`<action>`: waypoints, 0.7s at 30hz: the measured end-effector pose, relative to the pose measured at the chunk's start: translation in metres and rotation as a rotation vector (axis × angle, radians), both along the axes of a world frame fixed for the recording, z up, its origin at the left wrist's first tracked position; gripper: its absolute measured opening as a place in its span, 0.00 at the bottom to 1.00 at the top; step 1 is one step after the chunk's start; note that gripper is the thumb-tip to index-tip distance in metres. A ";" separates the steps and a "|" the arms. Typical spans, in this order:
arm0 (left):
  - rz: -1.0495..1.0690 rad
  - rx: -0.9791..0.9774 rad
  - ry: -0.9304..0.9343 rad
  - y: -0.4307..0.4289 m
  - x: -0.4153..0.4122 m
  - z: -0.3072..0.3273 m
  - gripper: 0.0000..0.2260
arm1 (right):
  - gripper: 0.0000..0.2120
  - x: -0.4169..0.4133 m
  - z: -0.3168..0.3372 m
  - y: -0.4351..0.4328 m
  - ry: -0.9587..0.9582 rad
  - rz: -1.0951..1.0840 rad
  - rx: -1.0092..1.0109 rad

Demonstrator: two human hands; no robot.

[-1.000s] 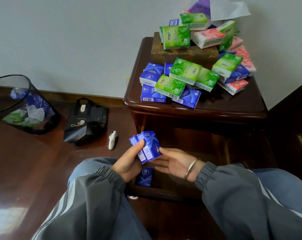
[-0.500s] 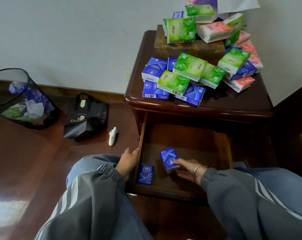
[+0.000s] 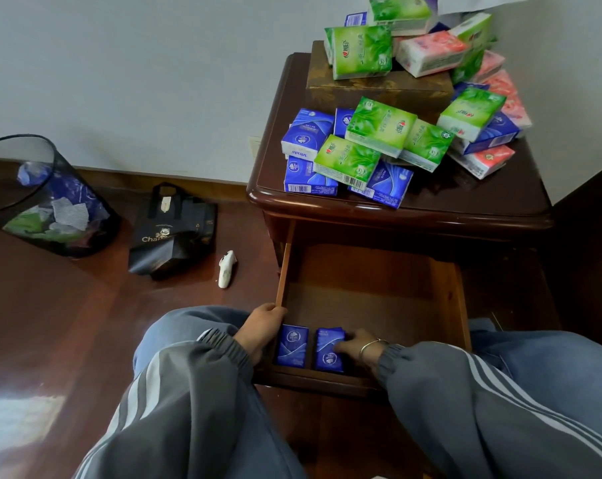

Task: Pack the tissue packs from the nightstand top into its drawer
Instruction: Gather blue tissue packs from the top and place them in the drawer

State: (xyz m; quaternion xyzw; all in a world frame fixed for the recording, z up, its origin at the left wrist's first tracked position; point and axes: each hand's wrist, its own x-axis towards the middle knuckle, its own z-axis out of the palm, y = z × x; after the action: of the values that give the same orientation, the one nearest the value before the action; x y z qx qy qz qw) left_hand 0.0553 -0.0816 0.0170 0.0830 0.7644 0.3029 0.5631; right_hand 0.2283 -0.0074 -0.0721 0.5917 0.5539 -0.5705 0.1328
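Blue tissue packs lay side by side at the drawer's [image 3: 372, 271] six o'clock: right hand [image 3: 356, 345] fingers curled on the right pack [image 3: 327, 350]; left hand [image 3: 263, 323] fingers wrapped the drawer's side wall beside the left pack [image 3: 292, 345].

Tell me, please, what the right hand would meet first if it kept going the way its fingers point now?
The right hand points leftward along the drawer's front, fingers on one blue tissue pack. Going on, it would probably push that pack against the other blue pack beside it.
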 end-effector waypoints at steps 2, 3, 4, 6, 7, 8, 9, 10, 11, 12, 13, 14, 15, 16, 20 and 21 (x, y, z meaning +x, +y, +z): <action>-0.009 0.002 0.019 0.000 0.000 -0.002 0.13 | 0.11 -0.001 -0.002 0.000 0.024 -0.021 -0.006; -0.015 0.002 0.028 0.000 0.000 -0.002 0.13 | 0.14 -0.002 -0.002 -0.002 0.045 -0.019 -0.029; -0.018 0.002 0.030 0.000 0.001 -0.003 0.13 | 0.15 -0.003 -0.003 -0.004 0.066 -0.003 -0.049; -0.018 0.007 0.029 0.001 0.001 -0.003 0.13 | 0.17 -0.006 -0.004 -0.007 0.081 0.068 -0.057; -0.017 0.005 0.026 0.001 0.001 -0.003 0.14 | 0.17 -0.008 -0.003 -0.009 0.078 0.107 -0.052; -0.013 0.002 0.020 0.001 0.000 -0.003 0.14 | 0.17 -0.009 -0.002 -0.009 0.072 0.140 -0.050; -0.009 0.001 0.015 0.002 0.000 -0.003 0.14 | 0.18 -0.009 -0.001 -0.009 0.068 0.164 -0.056; -0.008 0.001 0.012 0.002 0.000 -0.003 0.14 | 0.18 -0.009 -0.001 -0.009 0.065 0.173 -0.073; -0.012 0.001 0.011 0.001 0.000 -0.003 0.14 | 0.18 -0.009 -0.001 -0.008 0.063 0.174 -0.100; -0.017 0.002 0.013 0.001 0.000 -0.003 0.13 | 0.19 -0.008 0.000 -0.008 0.061 0.173 -0.126; -0.023 0.003 0.013 0.001 -0.001 -0.004 0.13 | 0.19 -0.007 0.001 -0.007 0.058 0.176 -0.146; -0.027 0.004 0.013 0.001 -0.001 -0.005 0.13 | 0.19 -0.007 0.001 -0.008 0.052 0.185 -0.154; -0.031 0.004 0.012 0.001 -0.001 -0.006 0.12 | 0.19 -0.007 0.000 -0.008 0.046 0.199 -0.148; -0.033 0.003 0.017 0.001 -0.002 -0.007 0.12 | 0.19 -0.007 -0.001 -0.008 0.040 0.218 -0.131; -0.072 -0.015 0.047 0.002 -0.005 -0.011 0.14 | 0.21 -0.008 0.005 -0.004 0.005 0.360 -0.030; -0.079 -0.022 0.041 0.002 -0.006 -0.013 0.15 | 0.21 -0.008 0.009 -0.002 -0.015 0.382 0.002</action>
State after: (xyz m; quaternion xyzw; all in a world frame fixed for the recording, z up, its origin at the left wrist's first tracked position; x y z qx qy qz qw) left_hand 0.0492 -0.0797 0.0044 0.1127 0.7752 0.2702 0.5598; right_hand 0.2201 -0.0091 -0.0629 0.4803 0.6557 -0.5298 0.2423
